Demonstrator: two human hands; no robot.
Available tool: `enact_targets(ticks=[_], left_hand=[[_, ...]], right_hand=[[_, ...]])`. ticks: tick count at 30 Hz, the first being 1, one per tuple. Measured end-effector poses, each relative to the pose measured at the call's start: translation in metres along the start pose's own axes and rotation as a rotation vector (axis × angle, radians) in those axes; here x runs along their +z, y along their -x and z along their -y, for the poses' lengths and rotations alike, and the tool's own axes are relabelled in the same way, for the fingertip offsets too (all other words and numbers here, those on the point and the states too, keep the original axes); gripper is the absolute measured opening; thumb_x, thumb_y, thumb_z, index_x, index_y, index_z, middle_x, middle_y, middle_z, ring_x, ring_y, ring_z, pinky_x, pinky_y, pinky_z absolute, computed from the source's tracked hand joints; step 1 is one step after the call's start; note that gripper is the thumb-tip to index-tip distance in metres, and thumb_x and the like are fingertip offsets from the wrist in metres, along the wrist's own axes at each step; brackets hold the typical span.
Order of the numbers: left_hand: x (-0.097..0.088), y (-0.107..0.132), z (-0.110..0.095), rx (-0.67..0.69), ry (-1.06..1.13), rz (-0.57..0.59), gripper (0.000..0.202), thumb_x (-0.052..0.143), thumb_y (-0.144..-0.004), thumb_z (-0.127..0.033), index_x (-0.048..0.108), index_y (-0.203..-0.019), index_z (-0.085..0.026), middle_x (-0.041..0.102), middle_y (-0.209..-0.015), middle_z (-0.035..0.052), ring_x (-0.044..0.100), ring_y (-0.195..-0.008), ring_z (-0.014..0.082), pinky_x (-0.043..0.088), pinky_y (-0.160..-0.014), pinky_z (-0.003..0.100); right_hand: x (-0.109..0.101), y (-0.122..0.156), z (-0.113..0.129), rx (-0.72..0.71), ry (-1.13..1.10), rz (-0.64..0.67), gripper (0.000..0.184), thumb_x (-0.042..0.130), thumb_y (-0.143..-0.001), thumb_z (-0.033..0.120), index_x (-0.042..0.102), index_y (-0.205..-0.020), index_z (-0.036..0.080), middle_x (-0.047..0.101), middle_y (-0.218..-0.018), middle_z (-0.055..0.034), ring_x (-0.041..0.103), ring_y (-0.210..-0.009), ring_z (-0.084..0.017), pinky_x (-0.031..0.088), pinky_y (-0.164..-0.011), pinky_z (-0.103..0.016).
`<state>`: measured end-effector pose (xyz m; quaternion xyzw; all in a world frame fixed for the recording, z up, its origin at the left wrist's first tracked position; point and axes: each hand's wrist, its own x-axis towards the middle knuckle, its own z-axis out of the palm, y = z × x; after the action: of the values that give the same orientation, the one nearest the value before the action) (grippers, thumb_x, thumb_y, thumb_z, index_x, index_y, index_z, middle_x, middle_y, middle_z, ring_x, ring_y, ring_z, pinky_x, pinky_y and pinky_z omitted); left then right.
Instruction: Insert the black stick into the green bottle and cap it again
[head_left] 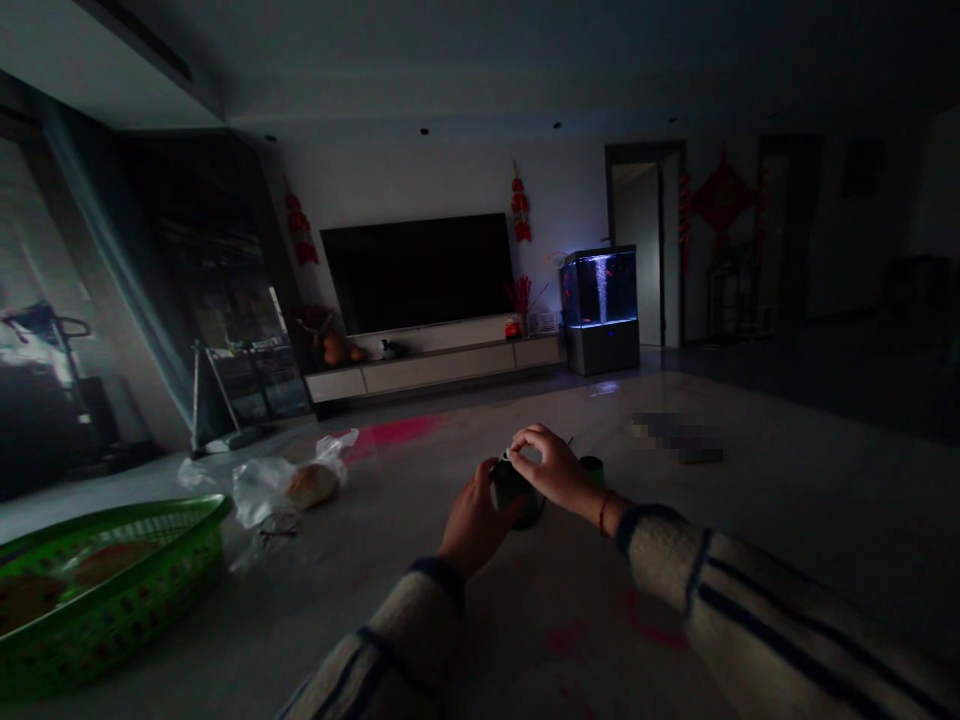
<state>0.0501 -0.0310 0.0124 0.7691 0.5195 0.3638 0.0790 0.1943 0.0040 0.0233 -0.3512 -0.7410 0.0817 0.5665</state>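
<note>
My left hand point(474, 522) is wrapped round a small dark green container point(514, 494) held above a grey table point(787, 500). My right hand point(551, 466) sits over the container's top, its fingers pinched on a small pale piece at the rim. A second dark green item point(593, 468) shows just behind my right hand. Both sleeves are pale knit with dark stripes, and a red string circles my right wrist. The room is very dim.
A green plastic basket point(150, 580) with brownish food stands at the left edge. A clear plastic bag holding a bun point(307, 482) and glasses point(279, 525) lie beside it. Beyond are a TV point(420, 272), a low cabinet, a lit fish tank point(600, 290) and a doorway.
</note>
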Motion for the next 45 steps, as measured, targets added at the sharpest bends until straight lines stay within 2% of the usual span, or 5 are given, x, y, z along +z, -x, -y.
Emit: enact_targets(ticks=[17, 30, 39, 42, 45], left_hand=[[0.001, 0.0, 0.006, 0.072, 0.017, -0.012, 0.05, 0.059, -0.07, -0.028, 0.039, -0.114, -0.017, 0.059, -0.108, 0.0131, 0.058, -0.1, 0.0243, 0.046, -0.084, 0.042], [0.001, 0.0, 0.006, 0.068, 0.037, -0.016, 0.05, 0.06, -0.069, -0.029, 0.039, -0.113, -0.017, 0.058, -0.109, 0.0129, 0.057, -0.101, 0.0239, 0.045, -0.084, 0.041], [0.003, -0.002, 0.01, 0.055, 0.023, -0.015, 0.05, 0.059, -0.069, -0.031, 0.039, -0.113, -0.018, 0.06, -0.107, 0.0112, 0.058, -0.101, 0.0231, 0.046, -0.084, 0.04], [0.003, -0.002, 0.01, 0.043, 0.026, -0.012, 0.051, 0.059, -0.069, -0.031, 0.039, -0.113, -0.018, 0.06, -0.107, 0.0114, 0.058, -0.101, 0.0226, 0.045, -0.085, 0.039], [0.003, -0.002, 0.009, 0.032, 0.024, -0.014, 0.051, 0.06, -0.068, -0.031, 0.039, -0.113, -0.017, 0.06, -0.108, 0.0124, 0.057, -0.101, 0.0228, 0.045, -0.086, 0.039]], right_hand=[[-0.002, 0.001, -0.002, -0.036, -0.069, 0.026, 0.002, 0.055, -0.072, 0.018, 0.057, -0.072, 0.018, 0.058, -0.085, -0.003, 0.055, -0.085, -0.014, 0.042, -0.082, -0.029], [0.004, 0.001, -0.01, 0.057, -0.168, 0.021, 0.009, 0.059, -0.072, 0.026, 0.058, -0.073, 0.018, 0.06, -0.087, -0.0035, 0.056, -0.084, -0.014, 0.044, -0.077, -0.028], [0.008, -0.003, -0.02, 0.118, -0.224, -0.002, 0.012, 0.051, -0.079, 0.028, 0.057, -0.08, 0.017, 0.061, -0.084, -0.0041, 0.059, -0.078, -0.013, 0.046, -0.075, -0.027], [-0.002, -0.006, -0.019, 0.133, -0.103, -0.002, 0.012, 0.048, -0.08, 0.025, 0.057, -0.079, 0.017, 0.061, -0.085, -0.0044, 0.059, -0.078, -0.013, 0.046, -0.073, -0.025], [-0.017, -0.006, -0.018, 0.121, 0.255, 0.076, 0.012, 0.047, -0.078, 0.018, 0.059, -0.079, 0.016, 0.062, -0.085, -0.0057, 0.058, -0.079, -0.014, 0.043, -0.074, -0.026]])
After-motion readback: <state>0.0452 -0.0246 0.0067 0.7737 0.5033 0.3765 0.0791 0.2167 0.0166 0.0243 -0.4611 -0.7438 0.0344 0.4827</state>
